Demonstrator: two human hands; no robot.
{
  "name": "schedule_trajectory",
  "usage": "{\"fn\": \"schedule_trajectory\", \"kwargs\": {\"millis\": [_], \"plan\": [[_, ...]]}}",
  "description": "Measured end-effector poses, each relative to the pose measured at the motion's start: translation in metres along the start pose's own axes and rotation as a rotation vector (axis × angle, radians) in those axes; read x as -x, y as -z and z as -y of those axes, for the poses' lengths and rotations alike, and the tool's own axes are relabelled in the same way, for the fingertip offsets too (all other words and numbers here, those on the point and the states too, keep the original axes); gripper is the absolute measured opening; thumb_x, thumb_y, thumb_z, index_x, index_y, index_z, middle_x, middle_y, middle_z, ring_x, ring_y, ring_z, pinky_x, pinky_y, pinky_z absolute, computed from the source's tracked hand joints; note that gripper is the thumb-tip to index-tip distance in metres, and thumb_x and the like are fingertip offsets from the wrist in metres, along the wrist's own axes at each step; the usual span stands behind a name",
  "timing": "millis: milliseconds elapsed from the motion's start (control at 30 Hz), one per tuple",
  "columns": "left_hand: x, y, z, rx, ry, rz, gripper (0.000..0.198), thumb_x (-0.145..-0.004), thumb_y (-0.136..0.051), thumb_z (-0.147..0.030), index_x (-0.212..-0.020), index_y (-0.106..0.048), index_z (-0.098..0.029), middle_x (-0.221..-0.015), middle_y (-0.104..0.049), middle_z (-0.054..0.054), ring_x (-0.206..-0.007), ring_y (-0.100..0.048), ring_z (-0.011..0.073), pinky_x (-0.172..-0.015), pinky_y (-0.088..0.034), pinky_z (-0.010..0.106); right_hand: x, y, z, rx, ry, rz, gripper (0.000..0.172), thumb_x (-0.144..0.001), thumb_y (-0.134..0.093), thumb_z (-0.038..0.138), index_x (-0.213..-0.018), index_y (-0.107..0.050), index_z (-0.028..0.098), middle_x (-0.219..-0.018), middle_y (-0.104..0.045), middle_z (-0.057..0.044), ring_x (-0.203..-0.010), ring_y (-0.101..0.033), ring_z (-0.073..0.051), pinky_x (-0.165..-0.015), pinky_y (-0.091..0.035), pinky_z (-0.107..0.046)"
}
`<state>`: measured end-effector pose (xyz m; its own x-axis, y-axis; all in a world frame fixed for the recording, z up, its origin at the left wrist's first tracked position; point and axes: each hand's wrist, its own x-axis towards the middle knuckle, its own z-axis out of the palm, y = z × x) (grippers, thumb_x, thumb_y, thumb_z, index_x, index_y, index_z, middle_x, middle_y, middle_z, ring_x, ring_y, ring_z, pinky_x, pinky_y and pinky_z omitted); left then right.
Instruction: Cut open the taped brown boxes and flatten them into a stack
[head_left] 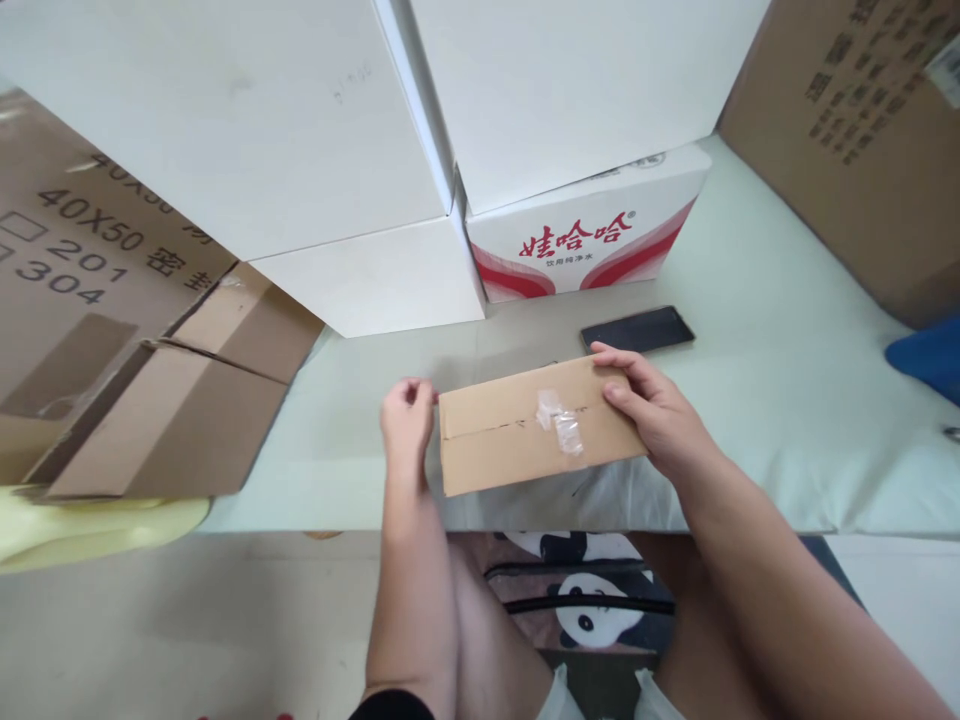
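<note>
A small brown cardboard box (517, 440) lies on the pale green table (765, 330) near its front edge. Its top flaps meet in a seam with bits of clear tape (559, 422) on it. My right hand (652, 410) grips the box's right end, thumb on top and fingers round the far corner. My left hand (406, 418) is at the box's left end with its fingers curled together in a pinch; what it pinches is too small to make out.
A black phone (637, 328) lies just behind the box. Large white boxes (300, 140) and a red-printed white carton (592, 240) stand at the back. An open brown carton (135, 370) lies at left, another (862, 140) at right, and something blue (930, 355) at the far right.
</note>
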<state>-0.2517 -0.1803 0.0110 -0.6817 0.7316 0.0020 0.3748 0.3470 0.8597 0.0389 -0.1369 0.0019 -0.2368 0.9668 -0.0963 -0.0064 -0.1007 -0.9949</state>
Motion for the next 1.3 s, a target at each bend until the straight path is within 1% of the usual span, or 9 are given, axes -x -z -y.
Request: {"fn": "schedule_trajectory", "kwargs": {"millis": [100,333,433,567,733,833,933,1133,1300], "plan": [[0.018,0.015,-0.021,0.106,-0.205,-0.075,0.014,-0.082,-0.060,-0.032,-0.074,-0.064,-0.020,-0.076,-0.072,0.002,-0.079,-0.068,0.0180,-0.078,-0.053,0.031,-0.002,-0.005,-0.001,-0.006,0.021,-0.013,0.035,-0.079,-0.072,0.047,-0.108,-0.069,0.028,-0.157,-0.055,-0.007,-0.151,-0.043,-0.032,-0.123,-0.031,-0.053],[0.072,0.002,-0.064,-0.148,-0.830,0.452,0.015,-0.092,-0.060,-0.028,-0.101,-0.070,-0.021,-0.115,-0.074,0.008,-0.110,-0.070,0.0234,-0.097,-0.055,0.042,-0.008,-0.009,-0.001,-0.057,0.016,-0.027,0.037,-0.075,-0.074,0.049,-0.105,-0.069,0.027,-0.154,-0.057,-0.008,-0.150,-0.044,-0.031,-0.123,-0.032,-0.052],[0.074,-0.007,-0.067,-0.358,-0.836,0.492,0.018,-0.093,-0.061,-0.025,-0.107,-0.070,-0.022,-0.124,-0.071,0.009,-0.118,-0.067,0.0272,-0.102,-0.051,0.049,-0.008,-0.011,-0.002,-0.055,0.023,-0.030,0.037,-0.075,-0.073,0.049,-0.104,-0.068,0.027,-0.152,-0.058,-0.008,-0.146,-0.048,-0.031,-0.121,-0.035,-0.050],[0.072,-0.006,-0.066,-0.377,-0.829,0.480,0.019,-0.094,-0.061,-0.026,-0.111,-0.069,-0.022,-0.126,-0.071,0.009,-0.121,-0.066,0.0270,-0.104,-0.050,0.049,-0.008,-0.002,-0.003,0.033,0.074,-0.099,0.036,-0.082,-0.063,0.048,-0.111,-0.066,0.027,-0.143,-0.064,-0.008,-0.134,-0.058,-0.029,-0.114,-0.043,-0.049],[0.072,-0.004,-0.064,-0.364,-0.829,0.488,0.021,-0.093,-0.061,-0.026,-0.112,-0.069,-0.023,-0.127,-0.071,0.009,-0.123,-0.066,0.0271,-0.106,-0.049,0.049,-0.015,0.037,-0.014,0.651,0.112,-0.397,0.038,-0.086,-0.052,0.042,-0.115,-0.066,0.021,-0.126,-0.067,-0.016,-0.118,-0.064,-0.033,-0.101,-0.049,-0.051],[0.072,-0.005,-0.063,-0.367,-0.830,0.480,0.021,-0.092,-0.062,-0.026,-0.112,-0.069,-0.024,-0.126,-0.072,0.009,-0.123,-0.066,0.0275,-0.105,-0.050,0.049,-0.018,0.052,-0.026,1.066,-0.097,-0.336,0.044,-0.085,-0.055,0.046,-0.118,-0.066,0.018,-0.116,-0.068,-0.020,-0.108,-0.065,-0.038,-0.090,-0.051,-0.053],[0.072,-0.006,-0.062,-0.360,-0.836,0.467,0.021,-0.092,-0.062,-0.026,-0.112,-0.069,-0.023,-0.125,-0.072,0.009,-0.122,-0.066,0.0272,-0.105,-0.050,0.049,-0.019,0.054,-0.033,1.246,-0.247,-0.176,0.035,-0.084,-0.057,0.040,-0.109,-0.066,0.018,-0.106,-0.070,-0.019,-0.095,-0.066,-0.035,-0.076,-0.050,-0.046],[0.073,-0.006,-0.063,-0.358,-0.828,0.472,0.020,-0.092,-0.063,-0.026,-0.110,-0.070,-0.022,-0.125,-0.072,0.008,-0.121,-0.066,0.0272,-0.104,-0.050,0.049,-0.021,0.047,-0.024,1.197,-0.336,-0.086,0.019,-0.083,-0.053,0.033,-0.095,-0.064,0.022,-0.102,-0.073,-0.016,-0.086,-0.067,-0.032,-0.064,-0.040,-0.039],[0.072,-0.005,-0.063,-0.365,-0.831,0.483,0.020,-0.092,-0.063,-0.025,-0.111,-0.069,-0.023,-0.126,-0.072,0.007,-0.122,-0.066,0.0267,-0.104,-0.050,0.047,-0.022,0.050,-0.007,0.776,-0.240,-0.358,0.013,-0.072,-0.062,0.032,-0.082,-0.060,0.024,-0.078,-0.065,-0.005,-0.071,-0.056,-0.022,-0.064,-0.036,-0.035]]}}
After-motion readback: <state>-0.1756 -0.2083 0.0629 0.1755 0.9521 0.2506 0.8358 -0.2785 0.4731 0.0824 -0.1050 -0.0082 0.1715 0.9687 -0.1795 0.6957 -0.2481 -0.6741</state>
